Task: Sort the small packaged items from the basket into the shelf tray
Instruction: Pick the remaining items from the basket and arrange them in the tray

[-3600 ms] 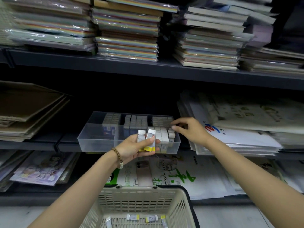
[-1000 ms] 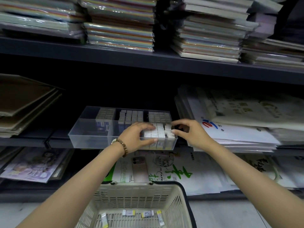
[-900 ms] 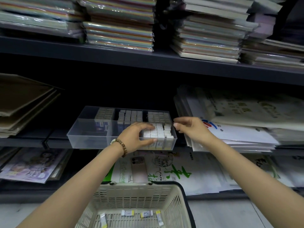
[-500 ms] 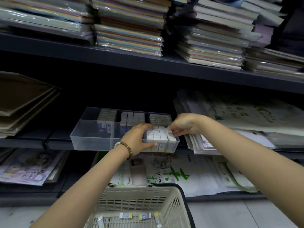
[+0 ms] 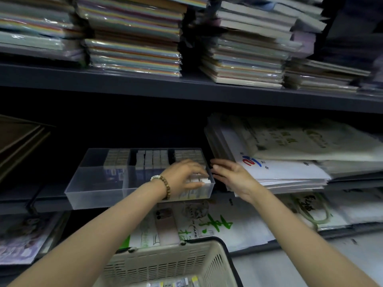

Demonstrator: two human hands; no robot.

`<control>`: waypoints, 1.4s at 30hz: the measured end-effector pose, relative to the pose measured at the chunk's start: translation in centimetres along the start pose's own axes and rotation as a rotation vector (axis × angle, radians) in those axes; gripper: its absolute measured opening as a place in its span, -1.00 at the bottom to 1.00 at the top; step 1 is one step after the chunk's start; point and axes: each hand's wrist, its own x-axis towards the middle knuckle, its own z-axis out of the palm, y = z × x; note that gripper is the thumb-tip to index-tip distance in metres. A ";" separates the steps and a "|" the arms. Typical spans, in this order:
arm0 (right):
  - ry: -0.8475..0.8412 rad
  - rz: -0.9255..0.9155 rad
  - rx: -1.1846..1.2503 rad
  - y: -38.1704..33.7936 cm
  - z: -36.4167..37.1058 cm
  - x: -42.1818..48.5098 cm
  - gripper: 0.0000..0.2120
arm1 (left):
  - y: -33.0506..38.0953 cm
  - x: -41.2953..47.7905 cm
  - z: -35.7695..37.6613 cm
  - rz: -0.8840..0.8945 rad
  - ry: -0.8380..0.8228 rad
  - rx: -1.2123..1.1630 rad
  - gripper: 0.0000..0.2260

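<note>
Nearest is a beige plastic basket (image 5: 165, 264) with slotted walls and a dark rim. A few loose packs (image 5: 174, 284) lie flat on its floor, small oblongs with yellow and blue ends. Beyond it, at the edge of the middle shelf (image 5: 51, 201), stands the shelf tray (image 5: 97, 183), a shallow rectangle of clear hard plastic split by dividers. The left hand (image 5: 184, 175), with a wooden bead bracelet (image 5: 165, 186) at the wrist, is in the tray's near right corner. Its fingers curve over a block of white packs (image 5: 204, 180) and its thumb presses their near side, clasping them. The right hand (image 5: 232, 177) is just beside the tray's right wall, fingers straight and close together, holding nothing; whether it touches the wall I cannot tell. Farther in, grey packs (image 5: 151, 160) stand upright in tight, square-topped rows across the far compartments. Right of the tray lie flat printed paper bags (image 5: 290, 166). On the shelf above sit film-wrapped paper stacks (image 5: 134, 42).
</note>
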 end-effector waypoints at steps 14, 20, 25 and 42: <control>-0.013 0.015 0.266 3.7 1.1 1.0 -0.80 | -0.3 1.8 1.2 0.088 -0.019 -0.012 -0.89; -0.013 -0.009 0.300 4.0 1.2 1.1 -0.79 | -1.2 0.9 1.1 0.042 -0.066 0.081 -0.61; -0.014 -0.004 0.348 4.3 1.2 1.0 -0.79 | -1.4 0.7 0.3 -0.016 -0.135 0.115 -0.35; -0.010 0.038 0.403 4.5 1.1 1.3 -0.81 | -1.3 1.7 -0.3 0.067 -0.144 0.217 -0.43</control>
